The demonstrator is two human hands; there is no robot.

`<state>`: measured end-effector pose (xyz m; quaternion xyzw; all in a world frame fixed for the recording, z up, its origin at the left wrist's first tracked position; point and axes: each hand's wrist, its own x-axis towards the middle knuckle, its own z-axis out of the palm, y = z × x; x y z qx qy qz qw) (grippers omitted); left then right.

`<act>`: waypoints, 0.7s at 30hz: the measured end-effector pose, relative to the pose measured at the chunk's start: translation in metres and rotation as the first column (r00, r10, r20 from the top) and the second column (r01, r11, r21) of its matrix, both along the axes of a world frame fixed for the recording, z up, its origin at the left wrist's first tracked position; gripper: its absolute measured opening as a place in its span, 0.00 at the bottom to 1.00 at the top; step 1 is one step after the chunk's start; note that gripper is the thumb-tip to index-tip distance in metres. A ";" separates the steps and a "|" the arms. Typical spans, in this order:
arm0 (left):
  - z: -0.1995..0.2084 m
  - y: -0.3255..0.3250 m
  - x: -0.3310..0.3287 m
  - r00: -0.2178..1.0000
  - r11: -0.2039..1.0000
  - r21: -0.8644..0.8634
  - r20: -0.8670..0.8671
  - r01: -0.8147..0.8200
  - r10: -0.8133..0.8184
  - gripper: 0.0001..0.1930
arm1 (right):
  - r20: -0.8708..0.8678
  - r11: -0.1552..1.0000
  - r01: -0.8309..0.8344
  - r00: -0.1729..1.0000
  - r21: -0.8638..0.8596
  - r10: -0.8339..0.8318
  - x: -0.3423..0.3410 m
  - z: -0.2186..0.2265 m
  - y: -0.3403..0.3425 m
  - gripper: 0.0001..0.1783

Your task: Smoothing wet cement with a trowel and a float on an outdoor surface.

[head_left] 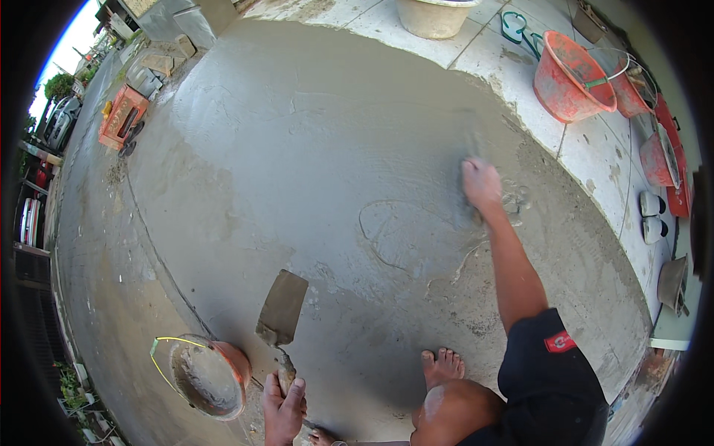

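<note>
My left hand [284,412] grips the handle of a pointing trowel [282,306], its cement-coated blade raised and pointing away from me. Out to the right, my right hand [482,182] is closed round a finishing trowel [468,207], which is smeared by motion and lies along the wet cement [297,149]. Grey and glossy, that cement spreads over most of the floor ahead. A curved ridge marks its surface left of my right hand, and rougher lumps [515,199] lie just right of it. Close to my left hand stands an orange bucket [239,364] with cement residue inside and a yellow handle.
My bare foot [444,366] and bent knee are at the lower middle. Red buckets [569,82] and slippers [653,215] stand on pale tiles at right, with a beige tub [431,18] at the back. An orange crate [123,117] sits at far left beside the road.
</note>
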<state>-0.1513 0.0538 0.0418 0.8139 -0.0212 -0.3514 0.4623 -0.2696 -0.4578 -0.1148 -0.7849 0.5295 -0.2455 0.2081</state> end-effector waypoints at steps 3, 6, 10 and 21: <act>-0.008 0.004 0.001 0.999 0.999 0.008 -0.010 0.033 -0.033 0.12 | 0.218 0.896 0.231 0.919 0.378 -0.329 -0.101 0.000 0.032 0.18; -0.025 0.002 0.001 0.997 0.999 -0.037 -0.063 0.034 -0.036 0.11 | 0.473 0.812 0.258 0.704 0.524 -0.529 -0.136 0.001 0.054 0.19; -0.026 -0.001 0.004 0.995 0.996 -0.049 -0.070 0.074 -0.077 0.10 | 0.603 0.781 0.048 0.607 0.622 -0.518 -0.053 0.003 0.056 0.21; -0.027 -0.008 -0.005 0.956 0.988 0.125 -0.265 -0.092 0.123 0.15 | 0.738 0.298 -0.696 0.674 0.653 -0.043 0.326 -0.025 0.053 0.18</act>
